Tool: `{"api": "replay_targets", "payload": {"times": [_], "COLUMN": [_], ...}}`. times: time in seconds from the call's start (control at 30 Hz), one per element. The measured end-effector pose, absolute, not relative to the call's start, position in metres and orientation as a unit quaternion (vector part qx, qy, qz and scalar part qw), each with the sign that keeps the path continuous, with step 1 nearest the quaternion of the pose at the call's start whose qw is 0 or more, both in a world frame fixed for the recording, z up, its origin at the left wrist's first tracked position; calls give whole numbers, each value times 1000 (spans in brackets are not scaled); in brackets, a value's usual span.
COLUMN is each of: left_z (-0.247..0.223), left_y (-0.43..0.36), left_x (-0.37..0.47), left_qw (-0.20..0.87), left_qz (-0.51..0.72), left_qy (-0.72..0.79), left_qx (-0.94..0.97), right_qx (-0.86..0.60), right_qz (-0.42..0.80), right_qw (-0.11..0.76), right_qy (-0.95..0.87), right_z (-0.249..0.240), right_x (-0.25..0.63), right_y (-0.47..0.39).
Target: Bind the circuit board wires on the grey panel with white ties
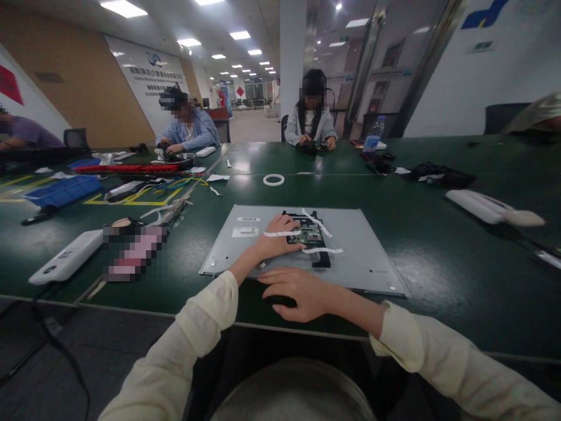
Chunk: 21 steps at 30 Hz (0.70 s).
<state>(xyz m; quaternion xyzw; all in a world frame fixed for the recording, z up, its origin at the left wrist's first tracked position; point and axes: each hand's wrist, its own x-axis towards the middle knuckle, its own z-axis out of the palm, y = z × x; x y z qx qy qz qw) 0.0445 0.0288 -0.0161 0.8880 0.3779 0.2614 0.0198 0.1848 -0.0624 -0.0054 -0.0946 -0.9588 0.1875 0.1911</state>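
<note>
A flat grey panel (355,245) lies on the green table in front of me. On its middle sits a black bracket (323,259) with a green circuit board (310,235). White tape strips (323,251) cross the bracket and the board. My left hand (280,235) rests on the left side of the board and bracket, fingers spread, a tape strip across it. Below the panel's near edge, my right hand (298,292) hovers or rests by a black rounded object (284,300), its fingers apart and curved; whether it touches that object is unclear.
Beyond the panel lies a white tape roll (273,180). A blue tray (65,190), cables and a white power bank (65,257) are at left. White devices (475,206) lie at right. Two people (311,117) work across the table (245,158).
</note>
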Motion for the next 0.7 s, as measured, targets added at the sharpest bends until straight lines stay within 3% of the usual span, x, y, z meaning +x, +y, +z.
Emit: {"api": "replay_targets", "payload": {"times": [0.7], "left_z": [-13], "left_y": [20], "left_x": [27], "left_qw": [95], "left_qz": [194], "left_qy": [340], "left_qx": [915], "right_qx": [-98], "right_qz": [202], "right_qw": [194], "right_qy": [-955], "right_z": [-4], "right_x": [186], "right_y": [-63]}}
